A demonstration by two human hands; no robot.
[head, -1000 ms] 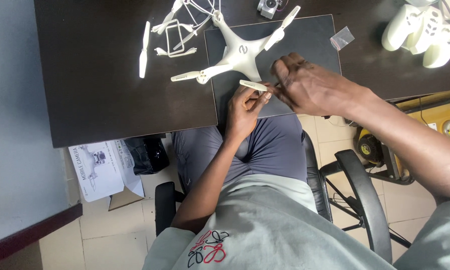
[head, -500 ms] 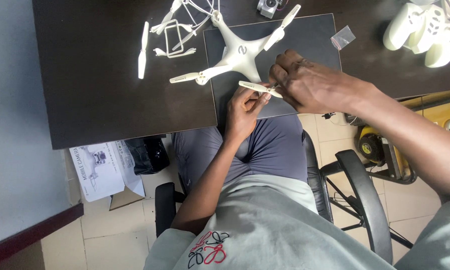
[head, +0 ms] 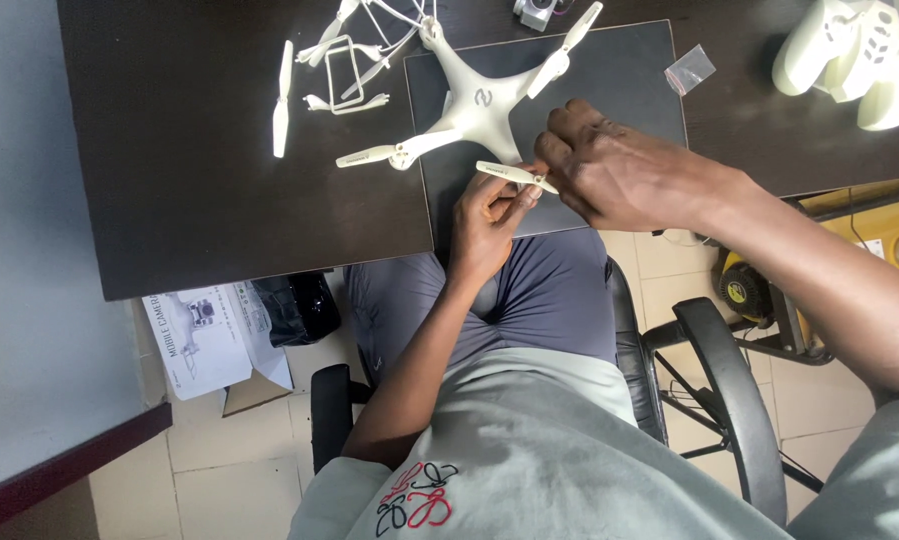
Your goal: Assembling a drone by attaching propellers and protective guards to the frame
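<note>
My left hand (head: 489, 215) and right hand (head: 609, 175) pinch the propeller (head: 514, 176) beside the drone (head: 479, 105) — light, thin, likely bendy — best held near its hub.

Both hands — left hand (head: 489, 215), right hand (head: 619, 175) — pinch a white propeller blade (head: 514, 176) beside the white drone (head: 474, 105).

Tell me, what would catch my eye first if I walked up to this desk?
Probably the white four-armed plastic drone lying on a dark grey mat at the middle of the dark wooden desk. At its near arm, the left hand and right hand meet around a slim white propeller blade. A white handheld controller sits at the desk's far right corner.
</note>
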